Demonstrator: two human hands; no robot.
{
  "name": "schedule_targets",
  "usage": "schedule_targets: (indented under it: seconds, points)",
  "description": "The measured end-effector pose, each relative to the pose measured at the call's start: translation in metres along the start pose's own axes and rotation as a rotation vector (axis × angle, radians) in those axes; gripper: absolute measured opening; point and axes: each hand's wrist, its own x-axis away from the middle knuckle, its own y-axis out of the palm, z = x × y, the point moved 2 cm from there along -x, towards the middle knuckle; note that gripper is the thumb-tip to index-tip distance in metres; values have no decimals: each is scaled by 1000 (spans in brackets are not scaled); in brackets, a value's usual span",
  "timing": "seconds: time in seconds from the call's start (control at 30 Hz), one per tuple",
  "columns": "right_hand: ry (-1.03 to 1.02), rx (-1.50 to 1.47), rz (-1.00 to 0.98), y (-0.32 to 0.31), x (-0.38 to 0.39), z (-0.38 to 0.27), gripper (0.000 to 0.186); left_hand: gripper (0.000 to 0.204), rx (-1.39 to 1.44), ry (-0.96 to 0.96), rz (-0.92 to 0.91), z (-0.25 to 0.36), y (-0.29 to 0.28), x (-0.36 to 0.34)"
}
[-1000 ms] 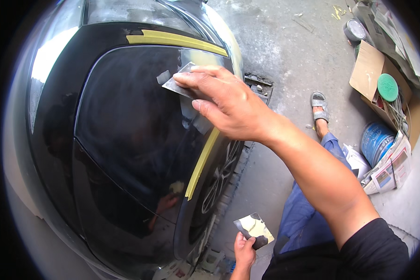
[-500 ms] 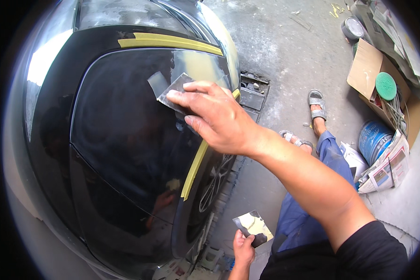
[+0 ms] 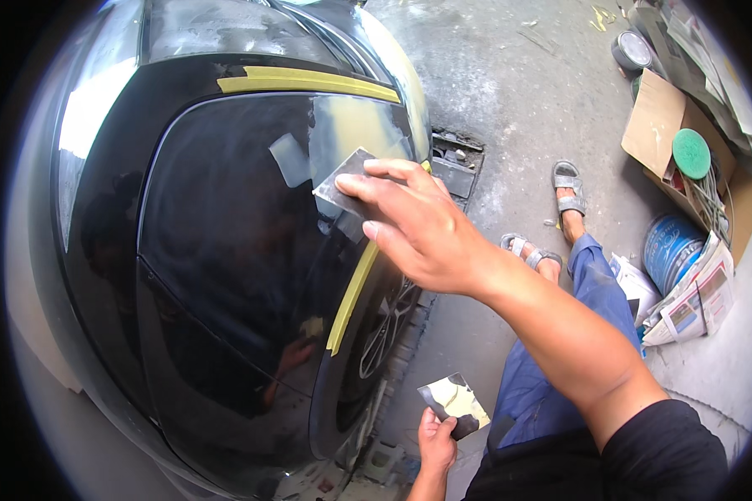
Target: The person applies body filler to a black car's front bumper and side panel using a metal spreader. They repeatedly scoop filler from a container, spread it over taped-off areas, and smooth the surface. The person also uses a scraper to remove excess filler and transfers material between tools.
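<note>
My right hand pinches a thin, grey, square-edged putty spreader between fingers and thumb. Its edge is at the lower part of a pale filler patch on the black car panel; whether it touches cannot be made out. A smaller grey-white smear lies left of the spreader. Low in the view, my left hand grips a flat mixing plate that carries cream-yellow putty over its dark surface. Yellow masking tape runs along the panel's far edge, and another tape strip follows the wheel arch.
Below the taped arch sits the car's wheel. A floor grate lies beside the car. On the right stand an open cardboard box with a green round pad, a blue can, newspapers and another can.
My right hand and the spreader have moved right and slightly nearer, off the small smear, which now shows whole. My left hand with the plate has hardly moved.
</note>
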Motion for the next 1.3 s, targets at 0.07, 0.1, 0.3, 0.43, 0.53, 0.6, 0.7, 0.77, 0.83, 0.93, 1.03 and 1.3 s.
schedule_targets:
  seconds: [0.07, 0.1, 0.3, 0.43, 0.53, 0.6, 0.7, 0.77, 0.83, 0.93, 1.03, 1.3]
  points:
    - [-34, -4, -44, 2, 7, -11, 49, 36, 1, 3, -6, 2, 3, 2]
    - [-54, -14, -64, 5, 11, -17, 49, 36, 1, -11, -9, 2, 2, 2]
    - [-231, 25, -120, 33, 30, -45, 41, 37, 18, -41, -25, -7, -11, -3]
    - [-348, 136, -76, 42, 25, -51, 32, 37, 34, -25, -11, -11, -20, -3]
    - [-389, 186, -70, 45, 19, -52, 32, 37, 19, -44, -7, -12, -23, -4]
    - [-383, 185, -75, 51, 23, -50, 32, 37, 29, -48, -9, -15, -27, -6]
    - [-351, 177, -92, 54, 31, -51, 31, 37, 14, -54, -2, -16, -28, -8]
    - [-337, 175, -101, 53, 37, -53, 30, 37, 10, -56, -5, -18, -28, -6]
    - [-340, 181, -98, 51, 39, -54, 29, 37, 16, -52, -23, -18, -31, -7]
    - [-366, 156, -83, 51, 40, -65, 28, 37, 7, -39, -27, -16, -29, -6]
    - [-362, 165, -77, 61, 46, -60, 27, 37, 3, -21, -41, -18, -31, -7]
    - [-214, 43, -34, 46, 41, -62, 37, 38, 3, -37, -42, -18, -32, -7]
